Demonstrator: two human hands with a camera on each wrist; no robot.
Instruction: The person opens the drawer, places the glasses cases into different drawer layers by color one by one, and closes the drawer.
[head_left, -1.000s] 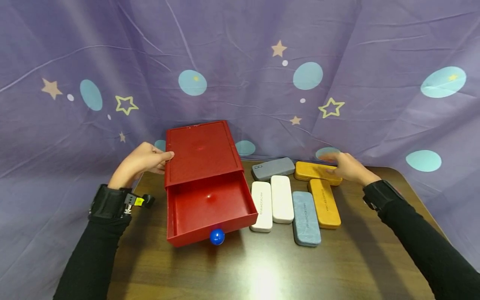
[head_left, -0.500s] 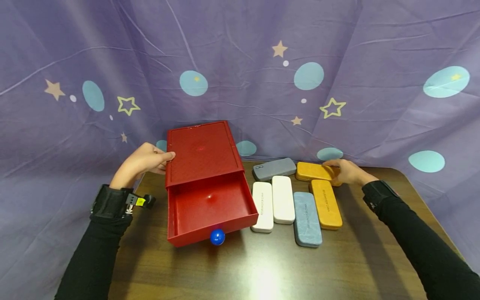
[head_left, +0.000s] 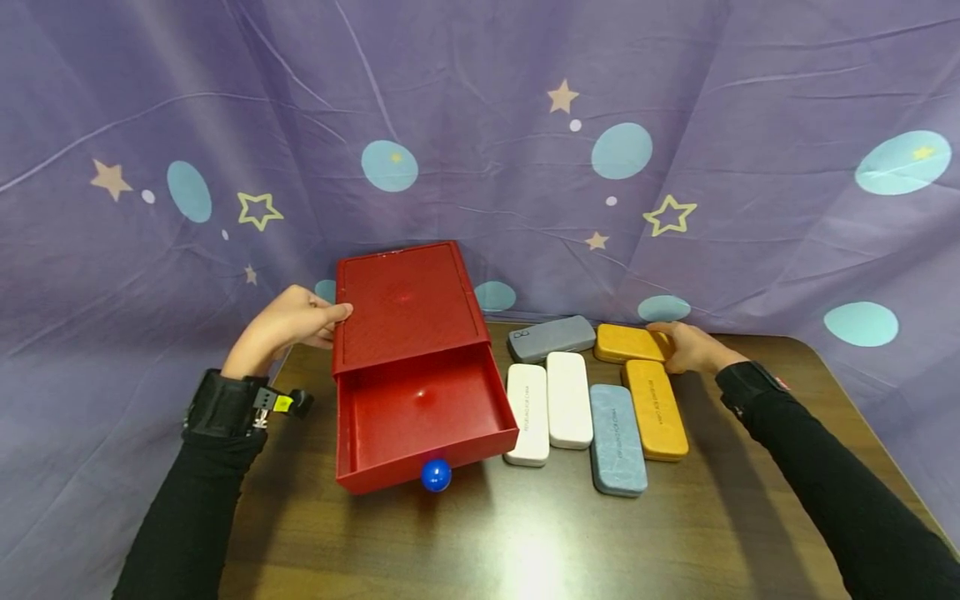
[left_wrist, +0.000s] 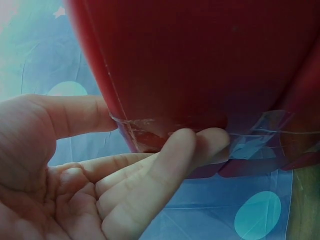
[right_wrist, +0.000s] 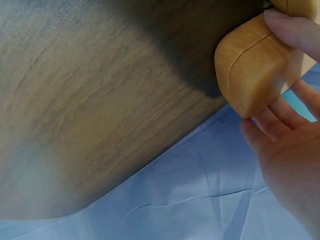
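Observation:
My left hand (head_left: 294,318) grips the left edge of a red plastic drawer box (head_left: 405,304), thumb on the top. In the left wrist view its other fingers (left_wrist: 175,160) lie against the taped side of the box. The drawer (head_left: 423,412) is pulled out toward me, nothing in it, with a round blue knob (head_left: 436,475) on its front. At the back right, my right hand (head_left: 692,348) holds the end of a yellow glasses case (head_left: 626,342). The right wrist view shows this case (right_wrist: 255,65) between thumb and fingers, its far end out of frame.
Between drawer and right hand lie a grey case (head_left: 551,337), two white cases (head_left: 527,417), a blue case (head_left: 617,442) and a second yellow case (head_left: 655,408), which nearly meets the held one. A purple patterned cloth (head_left: 480,125) hangs behind the wooden table (head_left: 360,542).
My right hand has come down from above the back yellow case and closed around its right end. The left hand keeps its hold on the drawer box.

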